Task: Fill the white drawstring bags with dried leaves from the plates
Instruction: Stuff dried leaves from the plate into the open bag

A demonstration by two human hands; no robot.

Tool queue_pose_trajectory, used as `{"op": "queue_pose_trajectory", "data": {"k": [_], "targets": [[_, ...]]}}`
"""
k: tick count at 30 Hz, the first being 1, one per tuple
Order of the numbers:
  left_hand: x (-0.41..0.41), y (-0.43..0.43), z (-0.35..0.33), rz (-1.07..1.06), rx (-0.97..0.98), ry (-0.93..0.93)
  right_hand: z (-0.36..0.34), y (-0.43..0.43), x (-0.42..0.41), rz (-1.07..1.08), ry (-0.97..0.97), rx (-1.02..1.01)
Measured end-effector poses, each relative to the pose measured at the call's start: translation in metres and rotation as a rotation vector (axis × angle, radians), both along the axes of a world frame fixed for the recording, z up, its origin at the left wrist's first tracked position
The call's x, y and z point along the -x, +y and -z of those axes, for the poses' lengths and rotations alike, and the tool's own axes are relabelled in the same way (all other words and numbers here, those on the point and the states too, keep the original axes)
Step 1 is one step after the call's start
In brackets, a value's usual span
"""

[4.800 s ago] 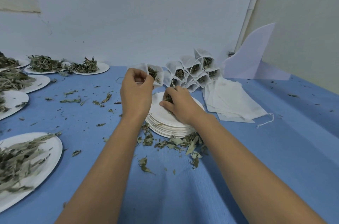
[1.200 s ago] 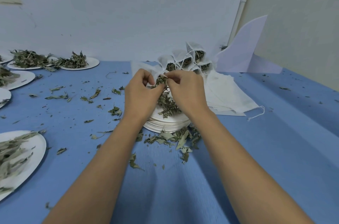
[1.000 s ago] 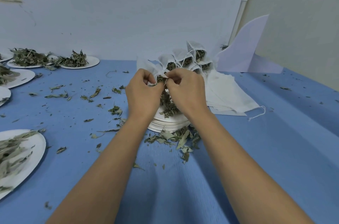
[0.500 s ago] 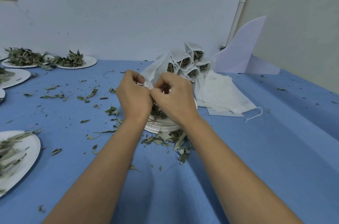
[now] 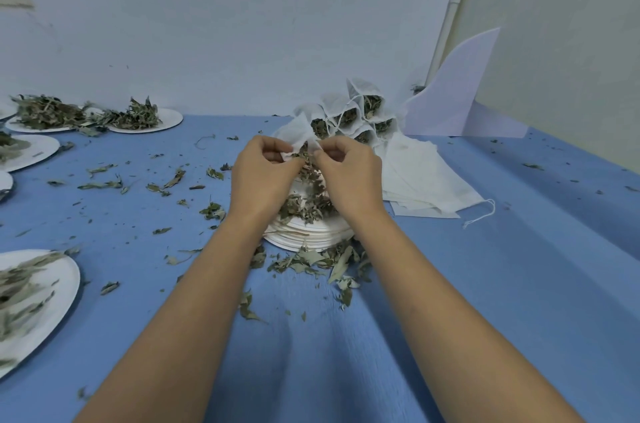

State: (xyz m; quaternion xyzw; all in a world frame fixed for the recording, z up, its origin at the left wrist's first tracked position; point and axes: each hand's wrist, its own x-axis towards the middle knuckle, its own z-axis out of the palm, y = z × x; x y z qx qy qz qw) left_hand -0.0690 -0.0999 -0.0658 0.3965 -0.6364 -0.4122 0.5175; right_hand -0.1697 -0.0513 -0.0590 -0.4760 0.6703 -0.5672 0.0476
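In the head view, your left hand [image 5: 263, 176] and right hand [image 5: 349, 176] are both pinching the mouth of a white drawstring bag [image 5: 298, 135], each grip closed on its fabric, above the stack of plates [image 5: 304, 235] on the blue bench [image 5: 485, 284]. Dried leaves [image 5: 304, 204] are lying heaped on the top plate just under the bag (more are scattered on the bench around the stack). Filled bags [image 5: 356, 114] are leaning together behind your hands, with flat empty bags [image 5: 422, 180] lying to their right.

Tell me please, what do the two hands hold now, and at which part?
Both hands hold one white drawstring bag at its open mouth, one grip on each side, with dried leaves below it.
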Motion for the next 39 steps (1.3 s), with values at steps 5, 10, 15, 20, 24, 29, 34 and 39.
{"op": "queue_pose_trajectory", "data": {"k": [5,10,15,20,24,29,34,39], "targets": [[-0.002,0.000,0.002,-0.162,0.093,-0.024,-0.004,0.002,-0.008,-0.184,-0.056,-0.049],[-0.004,-0.001,0.002,-0.252,0.138,-0.042,-0.007,0.003,-0.012,-0.209,-0.019,-0.037],[-0.005,-0.004,-0.003,-0.118,-0.013,0.094,-0.013,0.010,0.012,-0.352,-0.029,-0.260],[-0.010,-0.006,-0.009,-0.111,-0.116,0.237,0.004,0.011,0.020,-0.362,0.361,-0.710],[-0.013,-0.008,-0.010,-0.111,-0.162,0.297,0.016,0.006,0.016,-0.406,0.425,-0.683],[-0.013,-0.010,-0.010,-0.120,-0.174,0.325,0.019,-0.001,0.014,-0.322,0.460,-0.516],[-0.013,-0.011,-0.009,-0.132,-0.176,0.338,0.020,-0.008,0.011,-0.244,0.339,-0.409],[-0.013,-0.012,-0.009,-0.139,-0.179,0.347,0.016,-0.023,0.008,-0.316,0.480,-0.506]]}}
